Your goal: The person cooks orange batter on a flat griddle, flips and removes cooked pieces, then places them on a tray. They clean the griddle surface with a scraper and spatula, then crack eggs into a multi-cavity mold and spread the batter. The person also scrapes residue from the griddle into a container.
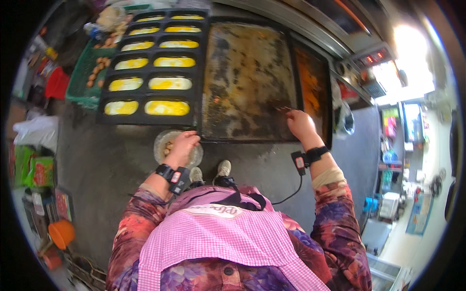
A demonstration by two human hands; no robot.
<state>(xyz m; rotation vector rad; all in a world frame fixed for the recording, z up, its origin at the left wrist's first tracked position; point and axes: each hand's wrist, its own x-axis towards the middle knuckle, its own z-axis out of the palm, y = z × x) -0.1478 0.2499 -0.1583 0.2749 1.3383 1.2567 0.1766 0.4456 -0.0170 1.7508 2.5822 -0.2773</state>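
The right hand's (pixel 302 125) fingers are pinching a thin implement (pixel 283 108), its kind unclear, over the near right part of the stained baking tray (pixel 242 82). The left hand (pixel 182 147) is resting by the tray's near left corner, its grip impossible to tell, above a bowl (pixel 158 149). A multi-well mold pan (pixel 144 97) is lying to the left. The tray surface is apparently being worked; the next stroke is probably calling for light, level contact.

The mottled metal tray (pixel 247 77) looks rough, the apron (pixel 218 242) matt cloth, the crate (pixel 80 80) plastic.
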